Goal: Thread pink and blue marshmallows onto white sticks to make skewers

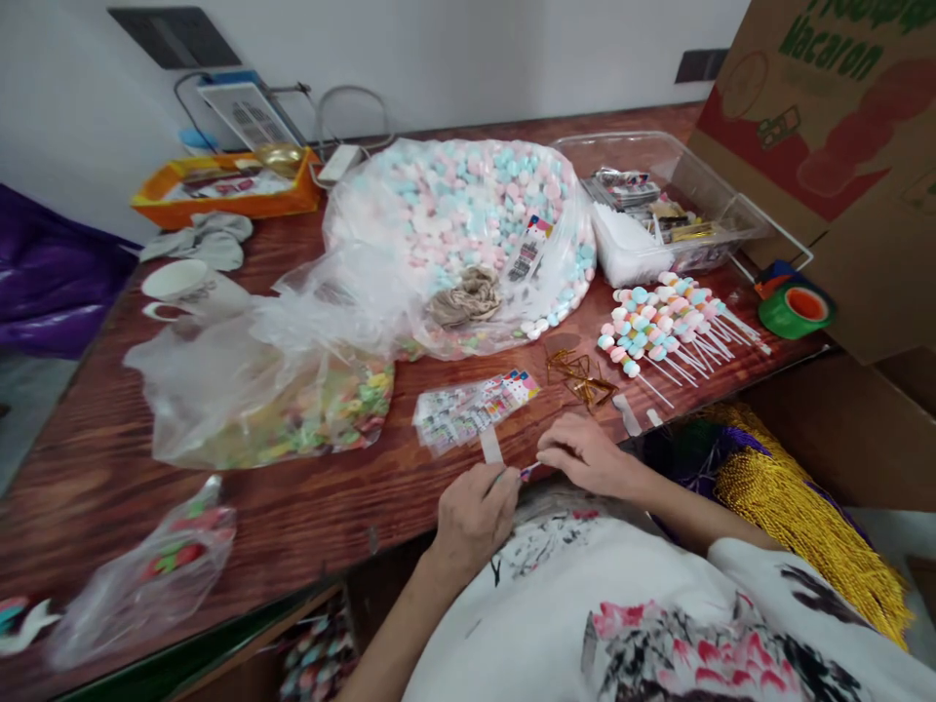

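Note:
At the table's front edge, my left hand (477,512) and my right hand (589,454) are close together with fingers pinched. Between them shows a small piece with blue and red print (525,474), looking like a wrapper, with a thin white stick at its right end. My left fingers close on the printed piece and mostly hide it; my right fingertips pinch the stick end. Just beyond lie overlapping printed plastic wrappers (475,408) and gold twist ties (581,378). To the right, candy skewers (665,322) of pastel marshmallows on white sticks lie in a pile.
A large bag of pastel marshmallows (468,195) stands at the back, with a bag of green and orange candies (322,419) left of centre. A mug (186,288), orange tray (219,210), clear bin (702,195), green tape roll (779,317) and cardboard box (826,146) surround them.

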`<state>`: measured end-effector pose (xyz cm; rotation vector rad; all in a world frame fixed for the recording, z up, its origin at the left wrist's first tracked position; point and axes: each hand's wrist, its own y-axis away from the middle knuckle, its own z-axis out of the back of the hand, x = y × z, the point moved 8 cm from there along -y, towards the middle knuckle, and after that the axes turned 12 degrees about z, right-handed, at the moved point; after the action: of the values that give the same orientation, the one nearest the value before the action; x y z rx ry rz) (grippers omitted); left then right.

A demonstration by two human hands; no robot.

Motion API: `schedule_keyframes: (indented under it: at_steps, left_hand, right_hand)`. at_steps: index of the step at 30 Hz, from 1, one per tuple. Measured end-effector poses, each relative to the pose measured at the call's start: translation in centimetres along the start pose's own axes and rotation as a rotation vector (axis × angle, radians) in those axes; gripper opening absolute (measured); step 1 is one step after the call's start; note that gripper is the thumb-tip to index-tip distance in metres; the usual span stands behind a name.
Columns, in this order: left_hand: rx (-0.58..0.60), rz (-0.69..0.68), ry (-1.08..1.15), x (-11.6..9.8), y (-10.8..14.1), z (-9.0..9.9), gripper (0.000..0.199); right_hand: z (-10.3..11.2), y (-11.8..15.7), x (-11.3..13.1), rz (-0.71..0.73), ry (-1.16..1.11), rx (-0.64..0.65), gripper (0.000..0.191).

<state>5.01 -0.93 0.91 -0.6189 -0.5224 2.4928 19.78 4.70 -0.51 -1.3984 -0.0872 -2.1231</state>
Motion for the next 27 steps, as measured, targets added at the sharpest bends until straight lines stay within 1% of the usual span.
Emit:
schedule_keyframes:
  at_steps: [1, 2, 3, 5, 7, 10, 12, 14, 16, 19, 20, 21, 22, 24, 27]
  left_hand:
    - [0.0, 0.044, 0.04, 0.7, 0.0, -0.1, 0.017]
    - [0.004, 0.086, 0.077, 1.4, 0.0, -0.2, 0.018]
    - [0.009, 0.124, 0.115, 2.0, 0.0, -0.4, 0.019]
    - [0.021, 0.198, 0.198, 3.2, -0.3, -0.6, 0.02]
    - [0.031, 0.266, 0.276, 4.1, -0.9, -0.7, 0.018]
    - [0.084, 0.348, 0.372, 4.9, -2.0, -0.9, 0.017]
    - [0.118, 0.383, 0.435, 5.0, -2.7, -1.0, 0.017]
    - [0.125, 0.415, 0.496, 5.0, -3.2, -0.7, 0.017]
    - [0.125, 0.461, 0.553, 5.2, -3.2, -0.5, 0.016]
    - [0.151, 0.561, 0.639, 5.7, -2.7, -0.3, 0.016]
    - [0.165, 0.598, 0.669, 6.0, -2.6, -0.3, 0.016]
    - [0.177, 0.634, 0.699, 6.2, -2.5, -0.3, 0.016]
    - [0.183, 0.665, 0.73, 6.3, -2.6, -0.3, 0.016]
    - [0.186, 0.704, 0.8, 6.3, -3.3, -0.3, 0.016]
    - [0.203, 0.706, 0.901, 5.2, -5.2, -0.5, 0.017]
  right_hand:
    - [1.6, -0.3, 0.3, 0.068, 0.18, -0.042, 0.015]
    - [3.0, -0.6, 0.2, 0.101, 0.343, -0.069, 0.013]
    - [4.2, -0.8, -0.2, 0.102, 0.488, -0.074, 0.013]
    - [5.8, -1.3, -1.7, 0.064, 0.725, -0.024, 0.012]
    - [6.1, -1.7, -3.3, 0.033, 0.874, 0.073, 0.012]
    - [5.3, -2.2, -4.8, 0.048, 0.925, 0.198, 0.018]
    - [4.8, -2.5, -5.0, 0.066, 0.88, 0.218, 0.019]
    - [4.8, -2.9, -4.8, 0.09, 0.753, 0.168, 0.015]
    - [5.7, -3.5, -4.2, 0.118, 0.519, 0.026, 0.013]
    - [8.0, -4.0, -4.4, 0.118, 0.112, -0.263, 0.013]
    - [8.5, -4.2, -4.7, 0.102, 0.019, -0.334, 0.013]
    - [8.7, -4.3, -4.9, 0.083, -0.043, -0.379, 0.013]
    - [8.7, -4.4, -5.1, 0.067, -0.079, -0.402, 0.014]
    - [7.9, -4.5, -4.9, 0.047, -0.11, -0.399, 0.016]
    - [5.2, -4.4, -3.4, 0.046, -0.154, -0.334, 0.017]
